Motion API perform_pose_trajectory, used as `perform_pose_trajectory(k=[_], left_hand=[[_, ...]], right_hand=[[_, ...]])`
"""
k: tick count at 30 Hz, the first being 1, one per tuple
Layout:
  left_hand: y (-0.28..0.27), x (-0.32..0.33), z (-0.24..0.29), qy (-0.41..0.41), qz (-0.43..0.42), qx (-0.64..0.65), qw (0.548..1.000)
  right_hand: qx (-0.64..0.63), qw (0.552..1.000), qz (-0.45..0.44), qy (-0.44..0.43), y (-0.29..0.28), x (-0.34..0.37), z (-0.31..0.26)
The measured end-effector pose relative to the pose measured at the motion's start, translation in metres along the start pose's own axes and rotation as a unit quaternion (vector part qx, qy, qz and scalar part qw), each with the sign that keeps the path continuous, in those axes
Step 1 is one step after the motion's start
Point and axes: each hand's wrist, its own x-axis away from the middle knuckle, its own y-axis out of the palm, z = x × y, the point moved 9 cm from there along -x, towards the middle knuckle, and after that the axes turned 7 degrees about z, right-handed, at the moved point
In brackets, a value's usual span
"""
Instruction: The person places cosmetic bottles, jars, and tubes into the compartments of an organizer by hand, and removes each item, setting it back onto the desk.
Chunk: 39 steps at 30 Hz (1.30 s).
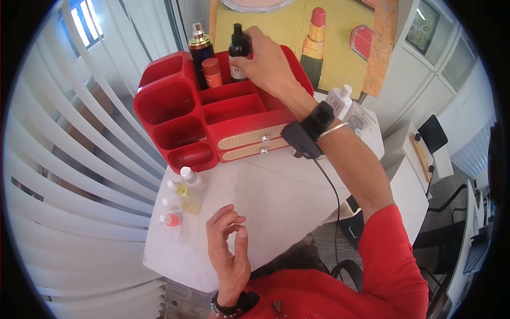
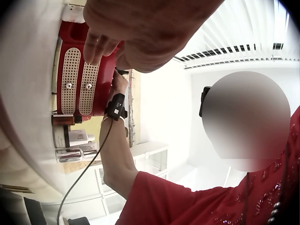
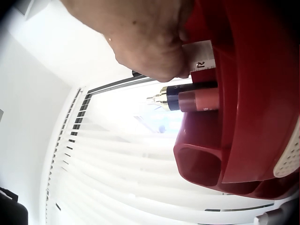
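Note:
My right hand (image 1: 268, 64) grips a black spray bottle (image 1: 239, 49) with a white label, upright in the rear compartment of a red organizer (image 1: 244, 119). Left of it stand a coral tube (image 1: 212, 73) and a dark bottle with a gold collar (image 1: 201, 50). In the right wrist view the hand (image 3: 145, 37) covers most of the bottle, leaving its label (image 3: 200, 56) visible. My left hand (image 1: 228, 252) hangs over the table's near side, fingers loosely bent and holding nothing; the left wrist view shows this hand (image 2: 140, 28) large and close.
Several small bottles (image 1: 192, 178) stand left on the white table (image 1: 255, 196), in front of the organizer. White bottles (image 1: 340, 100) are at the right, behind my forearm. A painted board (image 1: 340, 69) rises behind the organizer, blinds (image 1: 79, 212) hang at left, and a cable trails from my right wrist.

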Motion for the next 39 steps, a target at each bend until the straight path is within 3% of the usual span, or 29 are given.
perform_pose_trajectory(k=[4, 6, 7, 9, 13, 15, 18, 20, 23, 27, 29, 32, 34, 37, 39], left_hand=[[0.004, 0.0, 0.001, 0.004, -0.009, -0.006, 1.0], [0.008, 0.0, 0.003, -0.004, -0.01, -0.001, 1.0], [0.009, 0.0, 0.003, -0.005, -0.012, -0.001, 1.0], [0.014, 0.0, 0.002, 0.0, -0.024, -0.005, 1.0], [0.024, 0.004, 0.006, -0.01, -0.019, 0.016, 1.0], [0.021, 0.008, 0.02, 0.078, 0.028, 0.0, 0.997], [0.026, 0.015, 0.03, 0.119, 0.017, -0.035, 0.992], [0.029, 0.026, 0.021, 0.102, 0.003, -0.008, 0.995], [0.031, 0.029, 0.009, 0.015, 0.001, -0.005, 1.0], [0.034, 0.033, 0.001, -0.02, -0.025, 0.007, 0.999], [0.044, 0.034, 0.002, -0.057, -0.084, 0.071, 0.992], [0.052, 0.037, -0.002, -0.1, -0.132, 0.068, 0.984], [0.06, 0.036, 0.0, -0.109, -0.145, 0.07, 0.981], [0.072, 0.039, -0.004, -0.112, -0.187, 0.03, 0.975], [0.076, 0.037, 0.005, -0.091, -0.16, 0.007, 0.983]], right_hand=[[-0.019, 0.996, 0.083, -0.023, -0.057, 0.009, -0.033], [-0.185, 0.974, 0.122, 0.046, -0.104, 0.026, -0.06], [-0.183, 0.974, 0.123, 0.048, -0.113, 0.037, -0.059], [-0.163, 0.973, 0.15, -0.059, -0.137, 0.062, -0.076], [-0.285, 0.957, -0.002, 0.045, -0.145, 0.129, -0.092], [-0.344, 0.931, -0.076, 0.095, -0.136, 0.165, -0.096], [-0.375, 0.887, -0.165, 0.214, -0.118, 0.21, -0.095], [-0.389, 0.882, -0.147, 0.22, -0.116, 0.226, -0.095], [-0.371, 0.89, -0.156, 0.216, -0.115, 0.236, -0.094], [-0.378, 0.873, -0.177, 0.253, -0.113, 0.245, -0.077], [-0.406, 0.859, -0.175, 0.259, -0.115, 0.248, -0.069], [-0.409, 0.841, -0.211, 0.286, -0.116, 0.255, -0.06], [-0.416, 0.828, -0.208, 0.314, -0.118, 0.261, -0.052], [-0.422, 0.847, -0.158, 0.284, -0.128, 0.264, -0.039], [-0.409, 0.857, -0.139, 0.282, -0.131, 0.267, -0.028]])
